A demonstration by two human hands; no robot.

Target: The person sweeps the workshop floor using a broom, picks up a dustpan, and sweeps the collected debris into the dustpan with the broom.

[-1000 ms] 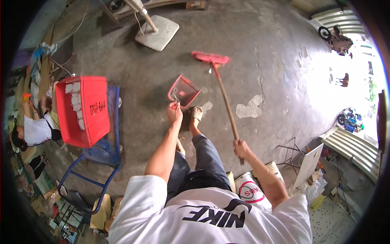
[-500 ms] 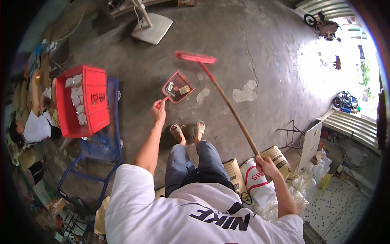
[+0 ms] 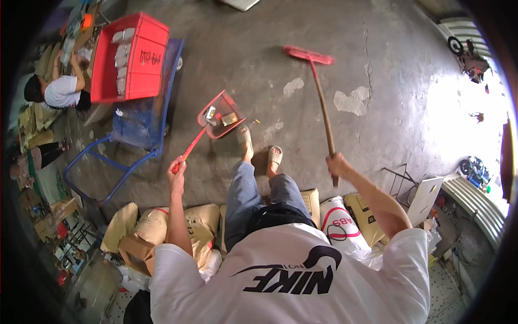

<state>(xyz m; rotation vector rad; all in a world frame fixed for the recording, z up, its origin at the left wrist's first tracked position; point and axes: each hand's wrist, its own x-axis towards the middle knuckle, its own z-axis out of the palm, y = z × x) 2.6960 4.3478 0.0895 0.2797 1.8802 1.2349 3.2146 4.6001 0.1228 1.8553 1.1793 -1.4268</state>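
Note:
My left hand (image 3: 177, 166) grips the long handle of a red dustpan (image 3: 220, 115), which hangs just above the concrete floor with some scraps of rubbish in it. My right hand (image 3: 335, 163) holds the wooden stick of a red-headed broom (image 3: 308, 54); the broom head is out in front of me, to the right of the dustpan. My feet in pale sandals (image 3: 274, 157) stand just behind the dustpan.
A blue hand cart (image 3: 141, 121) carrying a red crate (image 3: 129, 56) of white packs stands at the left. A person in a white shirt (image 3: 60, 89) sits beyond it. Tan and white sacks (image 3: 339, 222) lie behind me. A folding metal frame (image 3: 402, 186) stands at the right.
I have stepped back from the floor fan, which has left the view. The dustpan has lifted off the floor and swung left. The broom head has moved right and away from the pan.

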